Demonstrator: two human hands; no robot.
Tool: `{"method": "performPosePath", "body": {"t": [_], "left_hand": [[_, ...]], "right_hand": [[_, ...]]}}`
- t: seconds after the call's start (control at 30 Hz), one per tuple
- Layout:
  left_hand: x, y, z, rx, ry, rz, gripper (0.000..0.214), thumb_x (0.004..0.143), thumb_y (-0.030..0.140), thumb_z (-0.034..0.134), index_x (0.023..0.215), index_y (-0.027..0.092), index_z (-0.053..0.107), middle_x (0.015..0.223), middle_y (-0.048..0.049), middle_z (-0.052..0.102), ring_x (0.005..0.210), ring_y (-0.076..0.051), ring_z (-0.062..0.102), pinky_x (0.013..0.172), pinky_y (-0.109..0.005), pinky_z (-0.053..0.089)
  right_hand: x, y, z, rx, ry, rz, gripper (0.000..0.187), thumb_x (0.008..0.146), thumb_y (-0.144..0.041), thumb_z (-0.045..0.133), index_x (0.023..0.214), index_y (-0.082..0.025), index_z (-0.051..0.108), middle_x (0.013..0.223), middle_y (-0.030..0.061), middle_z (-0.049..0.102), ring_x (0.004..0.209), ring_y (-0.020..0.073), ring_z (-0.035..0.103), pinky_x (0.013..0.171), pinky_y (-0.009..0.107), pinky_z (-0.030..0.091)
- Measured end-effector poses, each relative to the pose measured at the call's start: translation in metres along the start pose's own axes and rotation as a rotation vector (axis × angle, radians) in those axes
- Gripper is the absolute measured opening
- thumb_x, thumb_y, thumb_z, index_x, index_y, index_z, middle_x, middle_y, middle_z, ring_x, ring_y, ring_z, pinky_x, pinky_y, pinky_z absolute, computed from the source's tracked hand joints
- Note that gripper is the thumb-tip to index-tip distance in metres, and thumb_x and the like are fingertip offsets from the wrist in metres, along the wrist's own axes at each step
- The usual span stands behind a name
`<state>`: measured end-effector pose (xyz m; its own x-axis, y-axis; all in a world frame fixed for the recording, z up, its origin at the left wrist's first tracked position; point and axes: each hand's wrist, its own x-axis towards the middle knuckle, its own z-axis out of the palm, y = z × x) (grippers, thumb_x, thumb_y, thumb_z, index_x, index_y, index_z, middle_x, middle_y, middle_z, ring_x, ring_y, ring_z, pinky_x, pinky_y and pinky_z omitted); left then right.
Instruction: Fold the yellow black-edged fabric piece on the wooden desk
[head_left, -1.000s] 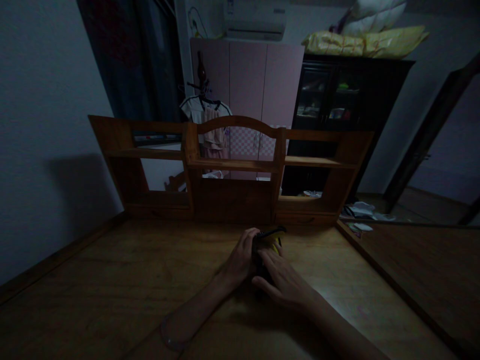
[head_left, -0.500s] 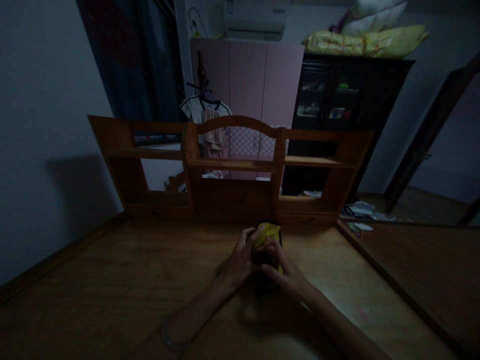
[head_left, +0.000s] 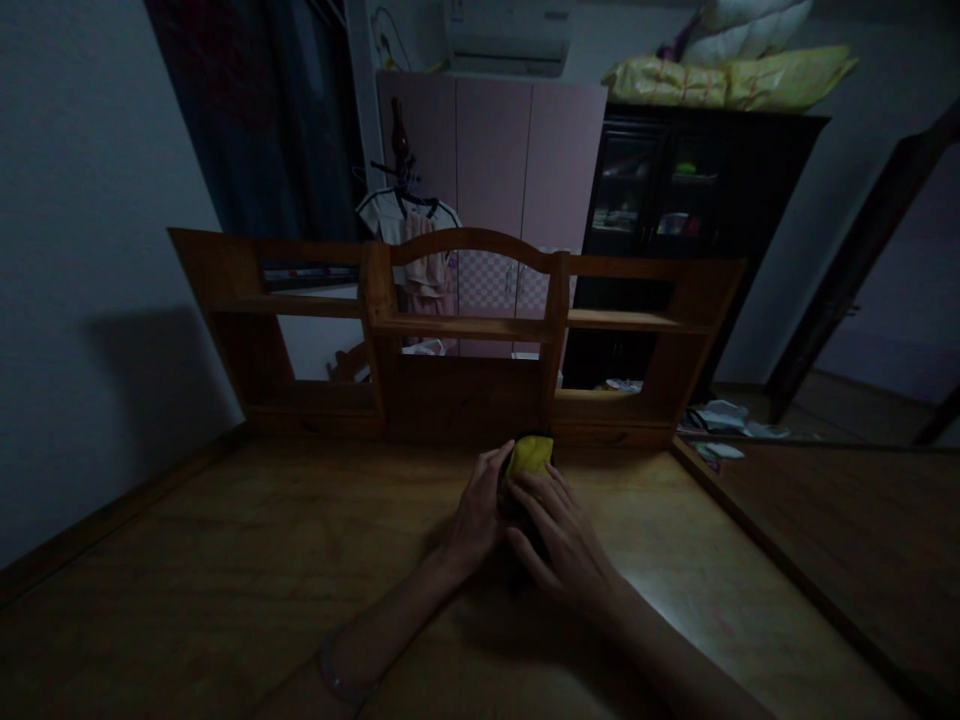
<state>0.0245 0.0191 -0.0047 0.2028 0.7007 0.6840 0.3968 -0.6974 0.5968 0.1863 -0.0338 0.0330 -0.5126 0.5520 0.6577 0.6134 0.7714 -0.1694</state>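
A small yellow item with dark edging (head_left: pixel 530 454), perhaps of cloth, is between my hands over the wooden board. Its lower part is dark and mostly hidden by my fingers, and its exact kind is hard to make out in the dim light. My left hand (head_left: pixel 478 512) grips its left side, fingers pointing away from me. Across its near part and right side lies my right hand (head_left: pixel 564 535), fingers bent over it and thumb on the near side. A thin bracelet (head_left: pixel 341 675) circles my left wrist.
A wooden shelf unit (head_left: pixel 465 325) with open compartments stands along the board's far edge. To the left is a pale wall (head_left: pixel 82 400). The wooden surface (head_left: pixel 262 570) has a raised edge on the right. Cabinets and hanging clothes are farther back.
My right hand has moved from the item's right side to lie further over it, covering the dark part. The yellow part has shifted slightly, and the left hand stays on the left side.
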Motion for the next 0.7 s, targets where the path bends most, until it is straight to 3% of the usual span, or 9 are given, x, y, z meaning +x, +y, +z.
{"method": "performPosePath", "body": {"t": [0.2, 0.5, 0.63, 0.7], "left_hand": [[-0.003, 0.003, -0.002, 0.005, -0.102, 0.069, 0.067, 0.088, 0.013, 0.052, 0.147, 0.027, 0.025, 0.141, -0.0088, 0.036, 0.129, -0.023, 0.043, 0.109, -0.039, 0.038], [-0.008, -0.007, 0.005, 0.064, -0.080, 0.085, 0.066, 0.087, 0.010, 0.053, 0.145, 0.023, 0.026, 0.140, -0.0104, 0.038, 0.130, -0.023, 0.040, 0.110, -0.043, 0.037], [-0.007, -0.004, 0.004, 0.052, -0.068, 0.062, 0.061, 0.088, 0.013, 0.051, 0.144, 0.023, 0.028, 0.139, -0.0107, 0.040, 0.129, -0.023, 0.042, 0.109, -0.044, 0.038], [-0.005, -0.002, 0.005, 0.049, -0.059, 0.061, 0.064, 0.086, 0.015, 0.056, 0.144, 0.022, 0.028, 0.138, -0.0112, 0.041, 0.127, -0.024, 0.043, 0.108, -0.044, 0.039]], "right_hand": [[-0.005, 0.002, 0.011, -0.002, -0.073, 0.026, 0.054, 0.093, -0.031, 0.051, 0.142, -0.012, 0.039, 0.140, 0.0164, 0.050, 0.134, 0.0301, 0.041, 0.117, 0.058, 0.024], [-0.006, 0.005, 0.003, 0.123, -0.131, 0.009, 0.056, 0.092, -0.036, 0.055, 0.142, -0.016, 0.039, 0.139, 0.0153, 0.052, 0.133, 0.0305, 0.044, 0.116, 0.059, 0.024], [-0.013, 0.017, 0.005, 0.239, -0.152, 0.114, 0.049, 0.093, -0.036, 0.054, 0.139, -0.022, 0.042, 0.138, 0.0102, 0.053, 0.136, 0.0294, 0.040, 0.114, 0.054, 0.031], [-0.019, 0.024, 0.010, 0.288, -0.169, 0.230, 0.056, 0.094, -0.038, 0.052, 0.144, -0.022, 0.032, 0.141, 0.0118, 0.050, 0.137, 0.0290, 0.039, 0.111, 0.053, 0.036]]}}
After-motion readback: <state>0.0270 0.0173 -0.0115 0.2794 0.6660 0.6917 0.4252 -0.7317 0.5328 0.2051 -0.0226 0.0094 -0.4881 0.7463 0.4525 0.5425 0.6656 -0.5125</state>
